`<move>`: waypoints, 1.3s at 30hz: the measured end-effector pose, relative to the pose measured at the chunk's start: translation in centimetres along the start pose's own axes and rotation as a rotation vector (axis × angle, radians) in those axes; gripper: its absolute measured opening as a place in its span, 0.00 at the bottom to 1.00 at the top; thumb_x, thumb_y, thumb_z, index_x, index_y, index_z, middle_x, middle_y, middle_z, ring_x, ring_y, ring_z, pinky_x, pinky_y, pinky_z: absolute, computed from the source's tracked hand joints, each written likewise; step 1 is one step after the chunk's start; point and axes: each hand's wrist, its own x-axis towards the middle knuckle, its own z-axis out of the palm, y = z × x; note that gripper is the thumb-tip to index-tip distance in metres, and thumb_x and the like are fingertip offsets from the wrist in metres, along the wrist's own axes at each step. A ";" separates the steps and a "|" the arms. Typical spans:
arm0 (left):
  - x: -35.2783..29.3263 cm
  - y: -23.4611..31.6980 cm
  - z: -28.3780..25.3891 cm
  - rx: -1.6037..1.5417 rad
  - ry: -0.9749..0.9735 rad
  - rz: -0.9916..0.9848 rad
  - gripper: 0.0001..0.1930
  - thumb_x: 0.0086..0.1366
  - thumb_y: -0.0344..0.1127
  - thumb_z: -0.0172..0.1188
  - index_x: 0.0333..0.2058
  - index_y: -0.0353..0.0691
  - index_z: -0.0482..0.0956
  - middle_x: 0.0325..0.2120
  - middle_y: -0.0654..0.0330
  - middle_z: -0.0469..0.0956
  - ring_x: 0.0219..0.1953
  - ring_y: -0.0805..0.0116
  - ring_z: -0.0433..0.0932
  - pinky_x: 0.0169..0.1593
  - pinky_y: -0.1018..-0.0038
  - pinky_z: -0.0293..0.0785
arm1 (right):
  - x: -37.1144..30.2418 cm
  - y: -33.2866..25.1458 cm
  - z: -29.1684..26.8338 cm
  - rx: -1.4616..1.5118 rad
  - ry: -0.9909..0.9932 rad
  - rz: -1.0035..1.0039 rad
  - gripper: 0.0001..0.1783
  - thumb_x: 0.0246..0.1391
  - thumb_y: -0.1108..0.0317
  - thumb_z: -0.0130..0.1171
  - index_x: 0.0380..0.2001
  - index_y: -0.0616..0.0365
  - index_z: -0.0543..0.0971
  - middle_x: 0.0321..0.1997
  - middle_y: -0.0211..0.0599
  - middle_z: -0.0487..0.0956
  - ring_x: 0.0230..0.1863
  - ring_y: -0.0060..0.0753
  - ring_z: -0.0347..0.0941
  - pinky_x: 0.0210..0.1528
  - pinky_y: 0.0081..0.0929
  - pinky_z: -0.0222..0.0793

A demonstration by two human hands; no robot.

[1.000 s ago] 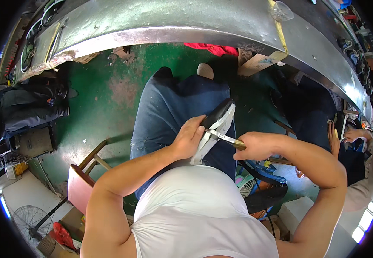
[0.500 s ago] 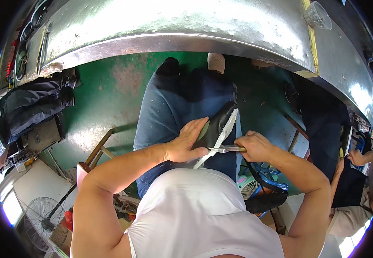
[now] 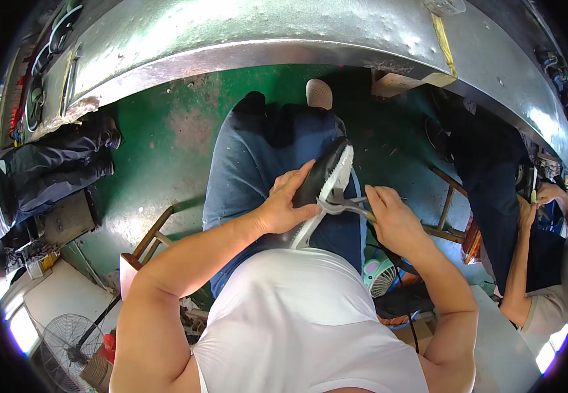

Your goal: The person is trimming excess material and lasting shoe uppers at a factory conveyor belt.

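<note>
A black shoe [image 3: 310, 181] with a jagged white strip [image 3: 343, 171] along its edge lies tilted across my thighs, toe pointing away from me. My left hand [image 3: 283, 208] is wrapped over its left side, fingers along the black upper and thumb near the white strip. My right hand [image 3: 389, 216] holds a pair of metal pliers [image 3: 347, 205]. The plier jaws meet the white strip near the middle of the shoe. Two handles run apart toward my right fingers. Whether the jaws grip the strip is too small to tell.
A metal-topped workbench [image 3: 231, 62] spans the far side. A wooden stool [image 3: 150, 239] stands at left, beyond a floor fan [image 3: 71, 344]. A small green fan [image 3: 380, 278] is near my right elbow. At right, a co-worker's hands [image 3: 538, 204] hold another shoe.
My right hand has shifted its hold, and the plier handles now spread apart where they were together. The jaws have moved slightly farther away along the white strip.
</note>
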 end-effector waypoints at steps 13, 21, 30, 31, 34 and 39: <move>-1.2 -1.9 3.9 -0.004 0.352 0.209 0.41 0.69 0.32 0.56 0.74 0.43 0.40 0.68 0.39 0.55 0.69 0.44 0.59 0.70 0.63 0.57 | 1.9 -4.2 2.8 0.690 -0.328 0.464 0.15 0.65 0.65 0.56 0.49 0.64 0.74 0.26 0.33 0.78 0.27 0.25 0.75 0.31 0.26 0.71; -1.3 -1.7 3.1 0.064 0.279 0.202 0.39 0.72 0.32 0.51 0.74 0.48 0.40 0.69 0.40 0.52 0.69 0.39 0.58 0.69 0.65 0.58 | 1.4 -5.0 6.8 1.026 -0.108 0.501 0.12 0.66 0.64 0.53 0.43 0.63 0.74 0.28 0.34 0.78 0.29 0.27 0.77 0.23 0.24 0.71; -1.1 0.3 1.2 0.252 0.162 0.164 0.36 0.73 0.36 0.49 0.73 0.61 0.44 0.70 0.32 0.46 0.65 0.34 0.62 0.66 0.60 0.66 | 1.0 -5.7 9.7 1.329 -0.006 0.563 0.14 0.68 0.60 0.52 0.34 0.60 0.74 0.26 0.32 0.76 0.24 0.22 0.72 0.18 0.21 0.62; -1.2 1.2 0.7 0.254 0.160 0.167 0.36 0.73 0.36 0.49 0.73 0.61 0.44 0.70 0.32 0.46 0.65 0.34 0.62 0.66 0.60 0.66 | 0.8 -5.2 9.4 1.330 -0.002 0.562 0.14 0.68 0.60 0.52 0.34 0.60 0.74 0.26 0.32 0.76 0.24 0.22 0.72 0.18 0.21 0.62; -1.3 3.0 0.0 0.344 0.014 0.018 0.33 0.73 0.38 0.46 0.73 0.66 0.45 0.68 0.32 0.51 0.62 0.32 0.67 0.64 0.58 0.68 | -0.3 -3.2 8.6 1.668 -0.157 0.702 0.13 0.68 0.60 0.54 0.37 0.60 0.75 0.30 0.32 0.76 0.27 0.23 0.73 0.17 0.16 0.59; -1.2 2.9 0.3 0.348 -0.002 0.027 0.33 0.74 0.39 0.46 0.73 0.59 0.45 0.67 0.32 0.54 0.63 0.36 0.66 0.66 0.60 0.66 | -0.8 -0.7 5.8 1.637 -0.331 0.605 0.13 0.66 0.63 0.56 0.44 0.64 0.75 0.36 0.38 0.78 0.33 0.29 0.77 0.18 0.17 0.65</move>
